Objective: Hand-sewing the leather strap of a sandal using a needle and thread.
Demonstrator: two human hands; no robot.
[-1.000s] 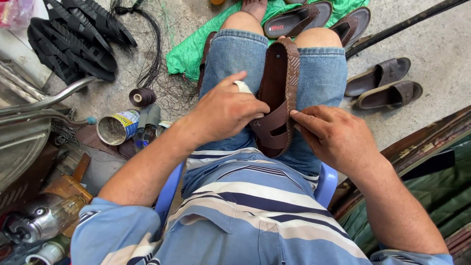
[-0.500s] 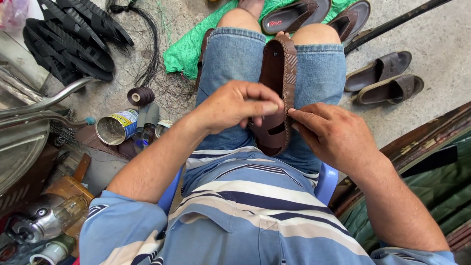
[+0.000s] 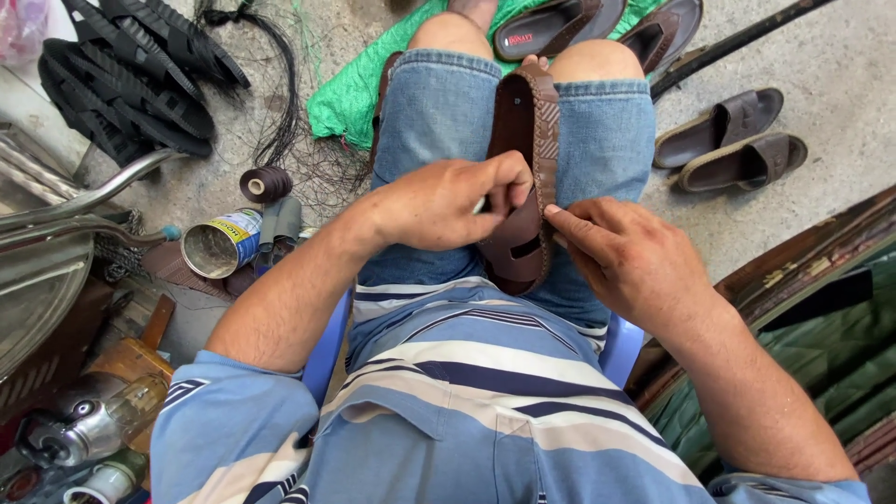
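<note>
Since half a second ago: left hand (image 3: 448,201) has slid right along the brown sandal (image 3: 523,177), fingertips now curled in at the strap edge; right hand (image 3: 630,257) barely moved.

Sandal lies lengthwise on the lap between the thighs of the denim shorts (image 3: 420,121), toe pointing far, sole edge up. Left hand: fingers closed together, pinching something small and pale against the sandal's strap; cannot tell what it is. Right hand: fingers together, index fingertip pressed on the sandal's right edge, thumb side hidden, so whether it is clamped on the sandal cannot be told.

Near left on the floor: metal lamp-like object with a glass part (image 3: 93,425), contents not readable. Further left-centre: tin can (image 3: 219,245) lying on its side, mouth facing near-left, inside looks bare metal; cannot tell if anything is in it. Dark thread spool (image 3: 265,184) just beyond the can, loose black thread (image 3: 280,112) trailing off far. Curved metal tube (image 3: 84,201) at the left edge.

Right, mid: pair of grey-brown slide sandals (image 3: 733,140) on concrete, side by side, touching.

Far: green cloth (image 3: 359,89) spread under the knees, carrying two dark sandals (image 3: 597,23) at the top edge. Far left: stack of black treaded rubber soles (image 3: 121,79).
</note>
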